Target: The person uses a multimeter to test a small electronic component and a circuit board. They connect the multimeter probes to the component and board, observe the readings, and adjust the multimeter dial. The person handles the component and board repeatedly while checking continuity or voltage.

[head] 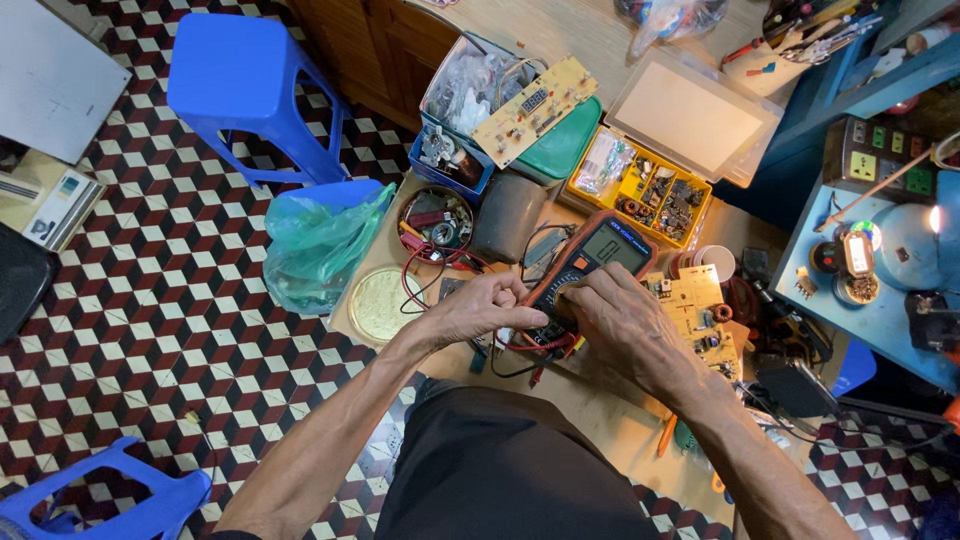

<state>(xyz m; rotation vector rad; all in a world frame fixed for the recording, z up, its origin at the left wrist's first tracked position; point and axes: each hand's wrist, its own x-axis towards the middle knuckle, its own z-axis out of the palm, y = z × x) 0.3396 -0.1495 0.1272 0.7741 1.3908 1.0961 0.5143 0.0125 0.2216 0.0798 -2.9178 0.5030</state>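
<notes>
While both hands rest on the orange multimeter [590, 268], it lies tilted near the middle of a crowded wooden tabletop [610, 420]. The left hand [480, 308] holds its lower left edge with bent fingers; the right hand [625, 325] covers the dial, so I cannot tell if it grips anything. The floor [170, 300] has a cube pattern of red, black and white tiles, with a blue plastic stool [245, 85] on it. A yellow parts box [650, 190] stands open behind the meter. The meter's lower part and its red leads [425, 270] are partly hidden by the hands.
</notes>
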